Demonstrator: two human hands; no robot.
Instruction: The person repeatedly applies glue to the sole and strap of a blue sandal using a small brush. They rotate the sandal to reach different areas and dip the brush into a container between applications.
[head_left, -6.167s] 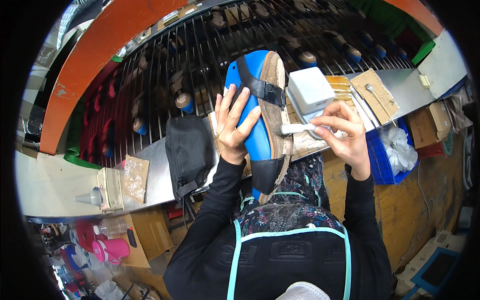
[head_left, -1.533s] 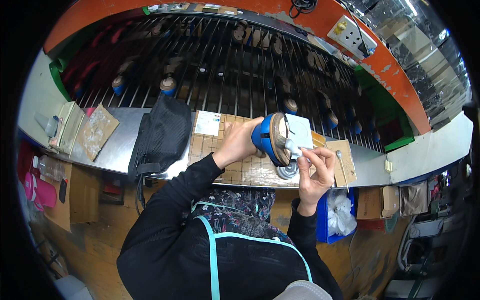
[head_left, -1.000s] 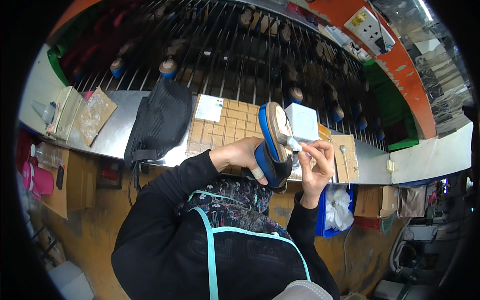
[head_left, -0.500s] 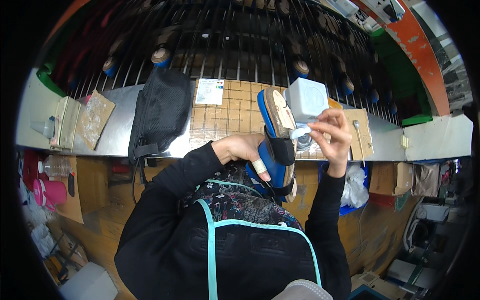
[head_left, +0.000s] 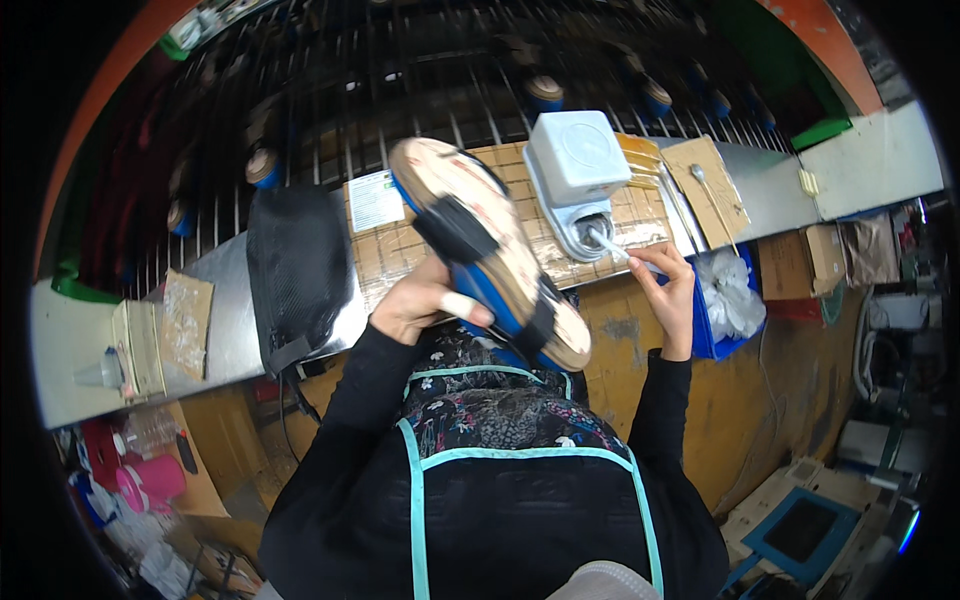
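In my left hand (head_left: 415, 302) is a sandal (head_left: 522, 262) with black straps, a pale printed footbed and a blue last. It is tilted, with one end toward the rack and the other toward my apron. White tape wraps the thumb of that hand. My right hand (head_left: 668, 285) pinches a white brush-like applicator (head_left: 614, 248), whose tip is inside the round cup of a white plastic dispenser (head_left: 575, 155). The tip itself is hidden in the cup.
A black mesh bag (head_left: 298, 275) lies on the bench left of a taped cardboard sheet (head_left: 375, 265). Another brush (head_left: 712, 200) rests on cardboard at right. Beyond runs a roller rack (head_left: 400, 110) carrying several blue lasts. A blue bin (head_left: 708, 330) with white plastic stands below.
My right hand has taken the applicator from beside the sandal to the dispenser's cup. The sandal has turned and moved left in my left hand, showing more footbed. The whole view has shifted.
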